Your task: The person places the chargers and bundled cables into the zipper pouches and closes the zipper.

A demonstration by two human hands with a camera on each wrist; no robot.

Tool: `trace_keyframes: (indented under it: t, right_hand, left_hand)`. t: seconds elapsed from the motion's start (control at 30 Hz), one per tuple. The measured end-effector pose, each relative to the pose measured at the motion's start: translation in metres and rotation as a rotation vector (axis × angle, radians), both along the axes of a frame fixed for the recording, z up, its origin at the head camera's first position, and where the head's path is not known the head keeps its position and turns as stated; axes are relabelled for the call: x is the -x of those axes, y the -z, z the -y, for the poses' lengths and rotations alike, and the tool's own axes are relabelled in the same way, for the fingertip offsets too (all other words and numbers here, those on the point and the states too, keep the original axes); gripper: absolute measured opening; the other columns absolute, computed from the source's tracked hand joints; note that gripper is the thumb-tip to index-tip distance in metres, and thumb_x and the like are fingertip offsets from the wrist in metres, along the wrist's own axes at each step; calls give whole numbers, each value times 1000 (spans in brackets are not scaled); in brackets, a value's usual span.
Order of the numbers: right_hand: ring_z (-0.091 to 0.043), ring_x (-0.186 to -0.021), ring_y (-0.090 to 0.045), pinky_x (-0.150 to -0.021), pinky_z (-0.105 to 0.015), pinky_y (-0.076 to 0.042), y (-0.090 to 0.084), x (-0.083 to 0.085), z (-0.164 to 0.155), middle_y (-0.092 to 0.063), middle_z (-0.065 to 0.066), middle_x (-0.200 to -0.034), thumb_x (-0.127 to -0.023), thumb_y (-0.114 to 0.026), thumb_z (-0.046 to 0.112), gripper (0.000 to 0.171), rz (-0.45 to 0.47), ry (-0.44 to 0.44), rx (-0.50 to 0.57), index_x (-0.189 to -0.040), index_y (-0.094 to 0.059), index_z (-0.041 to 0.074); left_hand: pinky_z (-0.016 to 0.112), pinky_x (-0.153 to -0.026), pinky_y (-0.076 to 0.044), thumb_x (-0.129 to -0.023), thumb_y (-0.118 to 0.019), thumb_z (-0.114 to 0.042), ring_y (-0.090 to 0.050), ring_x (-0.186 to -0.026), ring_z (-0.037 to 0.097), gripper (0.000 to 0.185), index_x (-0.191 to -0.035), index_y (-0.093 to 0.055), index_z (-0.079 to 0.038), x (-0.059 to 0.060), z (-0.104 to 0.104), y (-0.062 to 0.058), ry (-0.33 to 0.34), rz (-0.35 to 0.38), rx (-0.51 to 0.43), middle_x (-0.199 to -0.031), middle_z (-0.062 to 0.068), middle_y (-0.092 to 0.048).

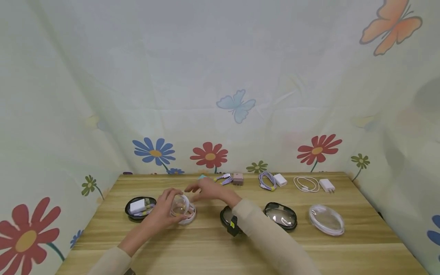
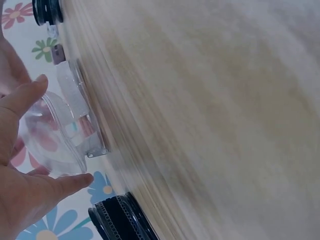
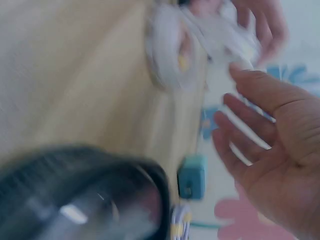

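Observation:
My left hand [image 1: 161, 210] grips the raised clear lid [image 1: 179, 205] of a small round case between thumb and fingers. The case's white-edged base [image 1: 191, 217] rests on the table, with something pinkish inside that is too small to tell. To the right of the case hovers my right hand [image 1: 207, 189], its fingers relaxed and nothing between them. In the right wrist view that hand [image 3: 270, 150] is apart from the blurred case [image 3: 167, 47]. The left wrist view has the lid [image 2: 47, 137] tilted up in my left fingers.
A black case [image 1: 132, 218] holding a white charger [image 1: 137, 206] and cable stands left. Right are black cases [image 1: 280, 216] and a clear case [image 1: 326, 219]. Along the back lie a teal charger [image 3: 192, 177], a pink charger [image 1: 238, 178], purple cables [image 1: 267, 180] and a white cable [image 1: 315, 187].

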State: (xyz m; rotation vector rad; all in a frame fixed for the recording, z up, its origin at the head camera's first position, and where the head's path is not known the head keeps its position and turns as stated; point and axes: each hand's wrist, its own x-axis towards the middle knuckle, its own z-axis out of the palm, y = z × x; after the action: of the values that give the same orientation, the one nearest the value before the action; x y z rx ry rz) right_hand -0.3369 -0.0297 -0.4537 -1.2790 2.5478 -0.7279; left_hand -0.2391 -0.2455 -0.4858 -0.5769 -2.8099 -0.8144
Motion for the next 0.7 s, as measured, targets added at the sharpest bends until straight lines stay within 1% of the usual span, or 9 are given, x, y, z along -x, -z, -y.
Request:
trace_keyframes:
  t: [0.07, 0.17, 0.27, 0.4, 0.5, 0.57, 0.7]
  right_hand:
    - [-18, -119, -65, -96, -27, -53, -5, 10, -6, -67, -2, -133, -95, -75, 24, 44, 20, 44, 98, -136, -65, 13]
    - [-20, -124, -62, -100, -33, -53, -12, 22, -10, -64, -5, -138, -94, -75, 24, 49, 73, 129, 247, -140, -62, 13]
    - [-23, -127, -61, -101, -37, -52, -13, 30, -10, -63, -8, -140, -94, -75, 24, 52, 89, 213, 343, -142, -60, 10]
    - [-31, -126, -61, -101, -40, -52, -1, 39, -9, -63, -11, -138, -93, -77, 23, 54, 96, 331, 378, -141, -60, 5]
    - [-36, -123, -61, -100, -43, -52, 11, 41, -7, -64, -13, -136, -92, -78, 23, 56, 99, 386, 358, -140, -60, 3]
    - [-36, -124, -60, -101, -44, -51, 18, 41, -7, -63, -14, -138, -91, -78, 24, 57, 113, 411, 350, -141, -59, 2]
    - [-34, -128, -58, -105, -44, -48, 29, 38, -9, -61, -16, -139, -90, -79, 19, 59, 118, 467, 356, -141, -58, -1]
  left_hand:
    - [63, -98, -47, -78, -90, -30, -44, -132, 46, 74, -138, -49, -12, -1, 0, -1, 0, 1, 4, -144, 18, -44]
    - [63, -99, -46, -79, -90, -29, -44, -133, 46, 75, -139, -49, -12, -1, 1, -2, -3, 9, 13, -145, 18, -43]
    - [63, -99, -46, -79, -90, -28, -43, -133, 47, 75, -139, -48, -12, -3, 2, -4, -7, 18, 6, -145, 19, -42]
    - [64, -99, -45, -78, -90, -26, -43, -133, 47, 75, -139, -48, -12, -3, 2, -4, -12, 20, -8, -145, 20, -42]
    - [64, -99, -46, -79, -90, -27, -42, -133, 47, 75, -139, -48, -12, -3, 1, -3, -11, 22, -3, -146, 20, -42]
    - [63, -99, -46, -79, -90, -27, -42, -134, 47, 74, -139, -48, -14, -2, 0, -2, -14, 31, 0, -146, 19, -41]
    - [64, -99, -46, -79, -90, -29, -42, -134, 48, 75, -139, -48, -13, -1, -2, -1, -2, 23, 0, -146, 19, -41]
